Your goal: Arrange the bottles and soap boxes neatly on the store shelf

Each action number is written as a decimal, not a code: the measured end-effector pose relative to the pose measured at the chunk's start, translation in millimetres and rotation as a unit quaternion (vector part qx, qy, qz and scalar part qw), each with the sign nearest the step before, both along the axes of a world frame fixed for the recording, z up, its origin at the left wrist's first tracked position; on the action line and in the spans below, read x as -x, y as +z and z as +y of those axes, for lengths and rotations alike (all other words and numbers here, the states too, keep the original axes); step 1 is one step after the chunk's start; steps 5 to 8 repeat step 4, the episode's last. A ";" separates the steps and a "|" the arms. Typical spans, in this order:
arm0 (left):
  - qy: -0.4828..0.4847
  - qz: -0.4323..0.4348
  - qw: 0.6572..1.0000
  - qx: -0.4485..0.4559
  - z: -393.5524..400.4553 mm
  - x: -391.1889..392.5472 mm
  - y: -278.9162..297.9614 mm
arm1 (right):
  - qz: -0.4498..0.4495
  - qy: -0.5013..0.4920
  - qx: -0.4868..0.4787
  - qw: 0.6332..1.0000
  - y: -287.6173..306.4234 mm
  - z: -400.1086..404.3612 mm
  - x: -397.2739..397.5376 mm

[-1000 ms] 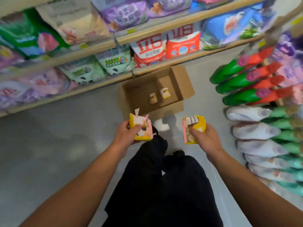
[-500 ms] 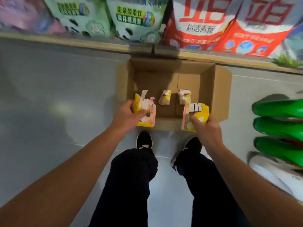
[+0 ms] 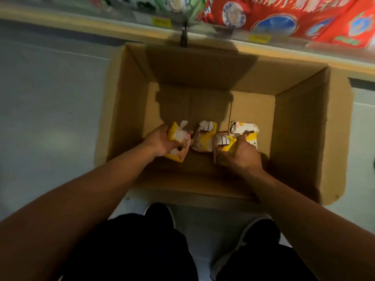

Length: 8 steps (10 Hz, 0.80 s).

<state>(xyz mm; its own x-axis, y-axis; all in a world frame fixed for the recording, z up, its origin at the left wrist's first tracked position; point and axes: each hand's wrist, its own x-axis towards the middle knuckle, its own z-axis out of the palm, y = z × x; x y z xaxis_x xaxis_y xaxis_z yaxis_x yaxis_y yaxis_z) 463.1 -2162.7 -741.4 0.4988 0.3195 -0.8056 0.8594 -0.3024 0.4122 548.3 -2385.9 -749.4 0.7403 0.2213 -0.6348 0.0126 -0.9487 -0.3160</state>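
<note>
Both hands down in the open brown cardboard carton: left hand and right hand each pinch 1 yellow-and-pink soap box. 2 loose yellow soap boxes lie just beyond, nearer the right grip.

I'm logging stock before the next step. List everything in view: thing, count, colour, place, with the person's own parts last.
soap boxes: four, yellow, pink and white, in a row low in the carton; the outer two are held.
cardboard carton: one, brown, open, on the floor against the shelf.
shelf edge: one, tan, along the top.
detergent bags: red and green, on the shelf, count unclear.
floor: grey.
shoes: two, dark.
left hand: grips the leftmost box.
right hand: grips another box.
</note>
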 end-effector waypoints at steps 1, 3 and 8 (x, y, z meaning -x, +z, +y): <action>-0.042 0.016 0.999 -0.031 -6.5 -0.2 -23.0 | -0.072 0.072 0.070 0.992 -10.4 0.5 0.2; -0.072 -0.013 0.993 -0.089 -0.8 1.7 -9.9 | -0.060 0.038 0.058 0.996 6.2 -1.0 -9.5; 0.009 -0.020 0.999 -0.046 -4.6 16.3 28.8 | -0.031 -0.007 0.024 0.999 42.6 -16.4 3.0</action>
